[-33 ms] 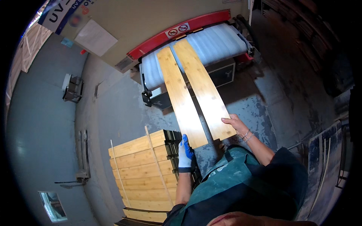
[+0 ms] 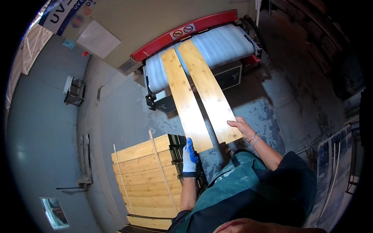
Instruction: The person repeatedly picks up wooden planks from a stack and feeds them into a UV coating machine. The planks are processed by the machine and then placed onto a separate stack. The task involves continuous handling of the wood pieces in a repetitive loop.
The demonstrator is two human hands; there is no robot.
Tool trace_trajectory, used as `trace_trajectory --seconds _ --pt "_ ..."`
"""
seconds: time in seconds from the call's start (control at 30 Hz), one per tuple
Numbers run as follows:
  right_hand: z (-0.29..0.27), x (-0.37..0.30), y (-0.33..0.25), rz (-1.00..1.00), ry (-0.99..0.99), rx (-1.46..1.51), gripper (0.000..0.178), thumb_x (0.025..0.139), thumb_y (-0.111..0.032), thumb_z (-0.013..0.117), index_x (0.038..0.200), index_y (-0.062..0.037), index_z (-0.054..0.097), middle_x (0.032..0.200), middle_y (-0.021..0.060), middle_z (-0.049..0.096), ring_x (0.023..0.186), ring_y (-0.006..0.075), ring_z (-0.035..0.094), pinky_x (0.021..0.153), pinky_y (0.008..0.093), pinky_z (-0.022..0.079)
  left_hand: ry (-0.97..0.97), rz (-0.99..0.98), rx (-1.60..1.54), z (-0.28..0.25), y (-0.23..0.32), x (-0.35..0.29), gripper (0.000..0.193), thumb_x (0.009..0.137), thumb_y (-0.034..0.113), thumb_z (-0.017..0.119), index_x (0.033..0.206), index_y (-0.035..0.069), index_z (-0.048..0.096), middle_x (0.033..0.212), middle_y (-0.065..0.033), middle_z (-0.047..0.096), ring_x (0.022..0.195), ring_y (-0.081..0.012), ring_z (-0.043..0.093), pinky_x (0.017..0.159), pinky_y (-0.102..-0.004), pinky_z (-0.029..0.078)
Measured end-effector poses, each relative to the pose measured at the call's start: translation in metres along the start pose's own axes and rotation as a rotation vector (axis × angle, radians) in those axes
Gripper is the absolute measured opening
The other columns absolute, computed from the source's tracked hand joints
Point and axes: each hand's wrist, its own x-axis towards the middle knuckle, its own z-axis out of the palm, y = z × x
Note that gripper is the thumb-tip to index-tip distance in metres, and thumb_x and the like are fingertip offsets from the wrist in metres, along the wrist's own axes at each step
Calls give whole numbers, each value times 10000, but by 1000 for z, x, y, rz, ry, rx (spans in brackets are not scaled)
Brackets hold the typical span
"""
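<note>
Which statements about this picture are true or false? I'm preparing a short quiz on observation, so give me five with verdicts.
1. The right hand holds the near end of the right-hand board. True.
2. Both hands wear gloves. False: only the left hand does; the right is bare.
3. The far ends of that board and the left-hand board lie over the pale blue belt. True.
4. A green bar spans the machine above the belt. False: it is a red bar.
5. A stack of boards stands to the person's left. True.
</note>
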Motion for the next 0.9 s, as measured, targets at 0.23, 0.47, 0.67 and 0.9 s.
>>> trace_trajectory --seconds 0.23,0.47,0.67,0.9 --pt "-9 40 -3 5 22 65 284 891 -141 658 1067 81 648 935 117 700 792 184 695 706 308 571 13 -48 -22 -12 1 44 557 982 480 504 1225 -15 588 1140 -84 652 1000 -154 625 839 -313 509" --pt "-5 78 -12 64 -61 146 310 916 -161 630 1110 80 628 1012 142 694 859 226 704 765 357 589 116 33 -33 -25 -13 91 496 933 542 559 1014 69 682 668 14 590 428 -85 422 384 -247 299" --pt "-42 120 8 74 -115 237 265 933 -177 592 1096 27 640 1066 89 679 974 202 660 871 351 548 -26 -59 -607 -27 -6 106 440 961 398 581 1254 71 567 1127 -86 656 947 -172 644 742 -322 550" --pt "-54 130 -13 -18 -114 100 375 972 -270 564 1266 -37 581 1244 83 633 1141 227 601 997 384 462 -390 72 -871 -56 -60 145 450 945 527 536 1069 104 626 816 -63 616 764 -221 629 637 -358 512"
